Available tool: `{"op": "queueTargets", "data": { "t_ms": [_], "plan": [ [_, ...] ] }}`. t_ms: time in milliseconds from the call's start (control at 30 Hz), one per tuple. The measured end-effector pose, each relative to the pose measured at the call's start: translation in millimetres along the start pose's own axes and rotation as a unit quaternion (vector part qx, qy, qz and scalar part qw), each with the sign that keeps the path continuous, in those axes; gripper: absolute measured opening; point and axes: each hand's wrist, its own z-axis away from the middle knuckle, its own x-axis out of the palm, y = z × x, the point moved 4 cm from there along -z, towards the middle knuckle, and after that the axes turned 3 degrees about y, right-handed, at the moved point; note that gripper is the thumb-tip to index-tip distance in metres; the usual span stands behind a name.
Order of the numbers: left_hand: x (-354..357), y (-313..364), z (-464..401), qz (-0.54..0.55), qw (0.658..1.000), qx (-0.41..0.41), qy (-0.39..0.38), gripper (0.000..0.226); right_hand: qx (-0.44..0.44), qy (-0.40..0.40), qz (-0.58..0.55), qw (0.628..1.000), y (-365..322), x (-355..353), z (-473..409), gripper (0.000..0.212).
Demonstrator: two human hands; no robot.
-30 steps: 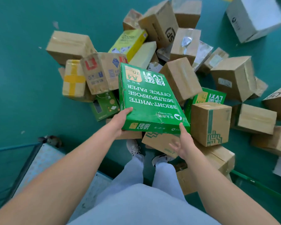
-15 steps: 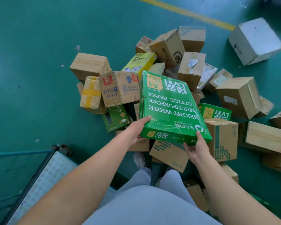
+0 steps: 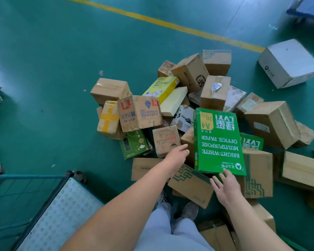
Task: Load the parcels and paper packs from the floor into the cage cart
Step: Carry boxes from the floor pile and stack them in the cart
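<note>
Here, green paper pack [image 3: 218,140] atop parcels [image 3: 190,185], open floor [image 3: 53,60] leftward

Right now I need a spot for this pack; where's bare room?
Bare green floor lies left of the parcel pile, up to the yellow line. The cart deck shows bare metal. Around your feet it's crowded with boxes.

Paper pack [image 3: 218,140] atop parcels [image 3: 194,185], right of cart [image 3: 62,211]

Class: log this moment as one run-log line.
left hand: open, off pack | right hand: open, fingertips at green paper pack | pack on pile | cage cart: lower left
</note>
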Motion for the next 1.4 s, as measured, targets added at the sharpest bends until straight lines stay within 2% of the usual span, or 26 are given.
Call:
{"op": "queueTargets", "data": {
  "t_ms": [367,500,733,1000,1133,1400],
  "plan": [
    [-86,-21,40,0.049,0.994,0.022,0.092,0.044,0.002,-0.101,0.122,0.987,15,93,64,0.049],
    [-136,-34,45,0.078,0.992,0.018,0.093,0.043,0.004,-0.121,0.153,0.981,34,139,81,0.049],
    [-252,-67,17,0.105,0.991,-0.014,0.086,0.042,0.034,-0.090,0.160,0.982,103,233,111,0.047],
    [-372,-47,-14,0.067,0.997,-0.025,0.044,0.042,0.054,-0.076,0.138,0.986,166,330,162,0.046],
    [-384,-30,-27,0.049,0.998,-0.026,0.022,0.044,0.044,-0.072,0.121,0.989,165,345,166,0.047],
    [-335,5,-32,0.029,0.999,-0.023,-0.004,0.046,0.046,-0.045,0.087,0.994,130,327,151,0.045]
  ]
}}
